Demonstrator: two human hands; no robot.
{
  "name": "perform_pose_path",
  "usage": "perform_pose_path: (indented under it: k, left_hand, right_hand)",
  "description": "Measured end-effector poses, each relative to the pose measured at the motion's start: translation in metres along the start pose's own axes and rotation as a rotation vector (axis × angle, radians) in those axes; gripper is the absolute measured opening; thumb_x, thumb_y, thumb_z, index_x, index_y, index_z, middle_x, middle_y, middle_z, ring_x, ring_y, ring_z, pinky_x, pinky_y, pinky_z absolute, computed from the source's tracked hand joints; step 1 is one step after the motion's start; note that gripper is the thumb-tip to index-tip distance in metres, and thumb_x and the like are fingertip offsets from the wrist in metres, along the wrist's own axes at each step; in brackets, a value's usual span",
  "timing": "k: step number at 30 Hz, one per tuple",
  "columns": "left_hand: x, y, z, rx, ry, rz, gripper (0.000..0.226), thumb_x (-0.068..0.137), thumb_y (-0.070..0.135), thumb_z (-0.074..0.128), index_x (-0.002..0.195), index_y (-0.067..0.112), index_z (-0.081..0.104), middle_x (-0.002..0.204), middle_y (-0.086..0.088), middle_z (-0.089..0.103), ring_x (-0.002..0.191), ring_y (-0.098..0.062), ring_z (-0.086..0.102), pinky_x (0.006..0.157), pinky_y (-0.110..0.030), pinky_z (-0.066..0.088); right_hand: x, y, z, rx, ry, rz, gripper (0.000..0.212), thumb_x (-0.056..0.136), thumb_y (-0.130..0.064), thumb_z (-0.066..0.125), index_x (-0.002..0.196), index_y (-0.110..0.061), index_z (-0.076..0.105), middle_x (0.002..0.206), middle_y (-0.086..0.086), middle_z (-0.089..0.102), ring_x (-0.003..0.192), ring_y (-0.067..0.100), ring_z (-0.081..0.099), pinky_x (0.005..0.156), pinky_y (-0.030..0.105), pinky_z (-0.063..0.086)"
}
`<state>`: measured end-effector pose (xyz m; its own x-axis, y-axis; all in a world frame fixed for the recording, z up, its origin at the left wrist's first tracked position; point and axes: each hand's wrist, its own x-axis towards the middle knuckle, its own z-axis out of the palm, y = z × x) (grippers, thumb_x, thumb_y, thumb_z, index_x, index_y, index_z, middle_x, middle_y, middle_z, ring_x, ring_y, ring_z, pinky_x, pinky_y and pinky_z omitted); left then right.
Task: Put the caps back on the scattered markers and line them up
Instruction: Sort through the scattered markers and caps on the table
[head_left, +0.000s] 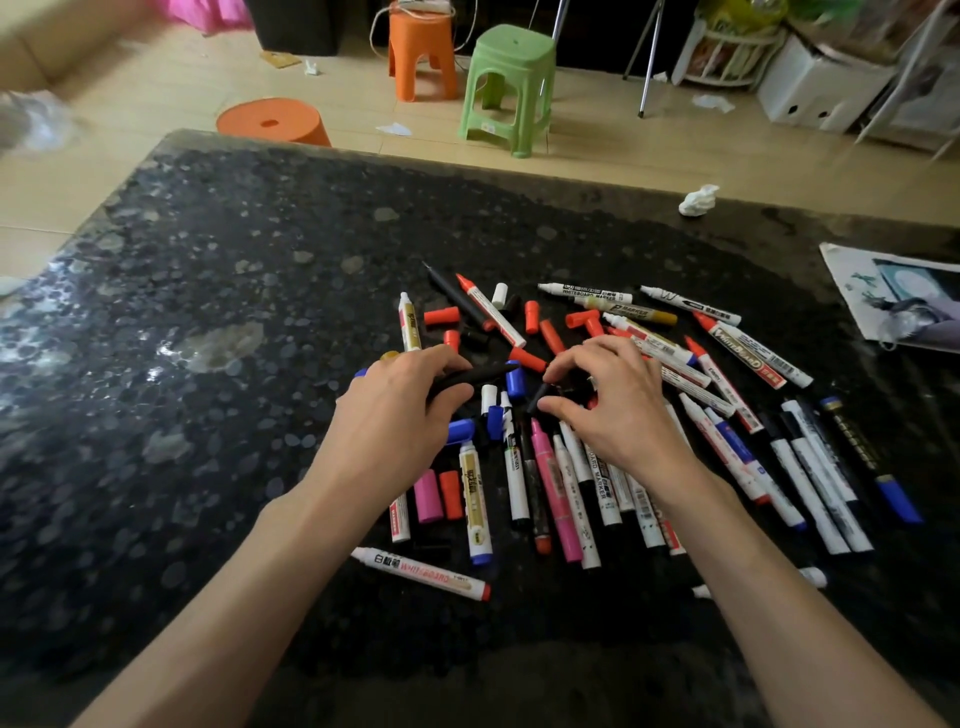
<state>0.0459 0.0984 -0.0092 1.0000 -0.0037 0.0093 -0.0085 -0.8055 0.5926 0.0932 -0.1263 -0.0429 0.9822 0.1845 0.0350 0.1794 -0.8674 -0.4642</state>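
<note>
My left hand (395, 410) sat just left of the frame's centre. Its fingers (441, 361) were curled round a black marker (480, 374) that pointed right, toward my other hand. My right hand (618, 400) hovered just beside it, thumb and forefinger pinching what looked like a black cap (540, 397), close to the marker's end but apart from it.

Both hands hung over the heap of markers (727, 364), which spread across the centre and right of the frame, many lying across one another. Loose caps lay among them: a blue cap (514, 379) between my hands, red caps (441, 315) above my left hand and a pink cap (428, 496) by my left wrist. A pink marker (556, 493) lay below my right hand.

The counter (208, 338) lay open to the left of the heap, a wide dark speckled stretch running out to its left edge. Another open band ran between the heap and the far edge. Near that far edge, upper right, sat a crumpled tissue (698, 201). A printed sheet (893, 306) lay at the right edge of the frame, near the outermost markers.

Beyond the far edge stood a green stool (506, 83) and an orange stool (422, 52). A second orange seat (272, 122) stood close against the counter's rim, upper left.
</note>
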Motion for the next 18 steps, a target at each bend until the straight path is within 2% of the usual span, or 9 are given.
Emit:
perform_pose_path:
  k: [2, 4, 6, 8, 11, 14, 18]
  left_hand:
    - [0.0, 0.002, 0.001, -0.002, -0.006, -0.003, 0.021, 0.102, 0.033, 0.06, 0.12, 0.031, 0.068, 0.103, 0.009, 0.07, 0.093, -0.014, 0.058, 0.073, -0.032, 0.042]
    - [0.001, 0.003, 0.002, -0.003, -0.014, -0.006, 0.02, 0.102, 0.032, 0.06, 0.12, 0.03, 0.068, 0.101, 0.01, 0.069, 0.094, -0.014, 0.059, 0.073, -0.031, 0.043]
    - [0.001, 0.004, 0.002, -0.009, -0.024, -0.005, 0.019, 0.102, 0.031, 0.06, 0.119, 0.03, 0.068, 0.098, 0.013, 0.067, 0.095, -0.013, 0.061, 0.073, -0.031, 0.046]
    - [0.002, 0.004, 0.003, -0.03, -0.038, -0.003, 0.019, 0.102, 0.031, 0.06, 0.119, 0.03, 0.069, 0.095, 0.016, 0.064, 0.094, -0.011, 0.061, 0.077, -0.032, 0.05]
    - [0.003, 0.004, 0.004, -0.066, -0.042, 0.003, 0.018, 0.101, 0.03, 0.061, 0.118, 0.032, 0.068, 0.092, 0.019, 0.063, 0.097, -0.011, 0.062, 0.084, -0.038, 0.054]
    - [0.005, 0.005, 0.005, -0.094, -0.041, 0.009, 0.018, 0.101, 0.03, 0.062, 0.117, 0.034, 0.068, 0.089, 0.022, 0.063, 0.096, -0.01, 0.062, 0.082, -0.036, 0.053]
    - [0.006, 0.006, 0.008, -0.127, -0.046, 0.018, 0.017, 0.101, 0.03, 0.063, 0.115, 0.035, 0.069, 0.088, 0.02, 0.066, 0.088, 0.001, 0.059, 0.072, -0.022, 0.044]
  right_hand:
    - [-0.001, 0.001, -0.001, 0.022, 0.011, -0.021, 0.021, 0.085, -0.038, 0.082, 0.101, -0.039, 0.068, 0.114, -0.019, 0.063, 0.127, 0.006, 0.048, 0.101, 0.032, 0.025]
    - [-0.002, 0.0, -0.003, 0.11, 0.023, -0.042, 0.023, 0.087, -0.034, 0.082, 0.108, -0.037, 0.072, 0.104, -0.02, 0.069, 0.114, 0.002, 0.058, 0.102, 0.035, 0.037]
    - [-0.003, -0.002, -0.01, 0.317, 0.066, -0.025, 0.027, 0.089, -0.025, 0.081, 0.114, -0.033, 0.075, 0.099, -0.018, 0.072, 0.101, -0.001, 0.065, 0.091, 0.027, 0.048]
    - [-0.005, -0.005, -0.019, 0.543, 0.099, 0.012, 0.022, 0.091, -0.016, 0.08, 0.11, -0.025, 0.079, 0.096, -0.014, 0.076, 0.095, 0.0, 0.07, 0.081, 0.018, 0.052]
    - [-0.013, -0.01, -0.029, 0.829, 0.062, 0.087, 0.02, 0.091, -0.009, 0.077, 0.11, -0.016, 0.078, 0.098, -0.005, 0.08, 0.093, 0.009, 0.076, 0.088, 0.022, 0.058]
    - [-0.022, -0.011, -0.031, 0.898, 0.028, 0.111, 0.02, 0.092, -0.011, 0.076, 0.111, -0.018, 0.077, 0.098, -0.003, 0.081, 0.092, 0.014, 0.078, 0.088, 0.022, 0.057]
    - [-0.029, -0.012, -0.033, 0.919, 0.043, 0.116, 0.021, 0.09, -0.01, 0.078, 0.109, -0.018, 0.077, 0.098, -0.004, 0.081, 0.092, 0.013, 0.078, 0.085, 0.021, 0.057]
